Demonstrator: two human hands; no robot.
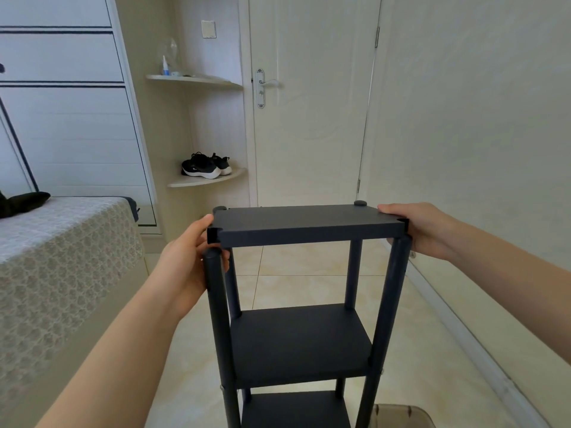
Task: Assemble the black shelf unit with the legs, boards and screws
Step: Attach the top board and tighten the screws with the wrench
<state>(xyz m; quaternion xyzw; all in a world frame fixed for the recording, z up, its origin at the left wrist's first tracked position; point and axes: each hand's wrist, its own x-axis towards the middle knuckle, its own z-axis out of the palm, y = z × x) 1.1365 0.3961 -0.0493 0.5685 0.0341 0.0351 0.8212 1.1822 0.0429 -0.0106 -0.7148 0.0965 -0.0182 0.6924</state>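
Handling: shelf [296,344] judged rigid, fairly light; best gripped at top board [309,222] ends or legs.
Look: matte black, three boards seen, round legs, near corner notches unseated.
Left hand [188,257]: wrapped on near-left leg [217,304] and board end.
Right hand [423,227]: clasping right board end.
Location: upright on tiled floor [309,273], beside bed [61,257].

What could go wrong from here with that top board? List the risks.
1. The top board looks unseated at the near corners: the near left leg ends below its corner notch, so the board could slip or tilt when pressed.
2. The left hand wraps right at that gap between leg top and board; fingers could get pinched if the board drops.
3. The unit is tall and narrow on smooth floor tiles; an uneven push from the right hand could tip it.
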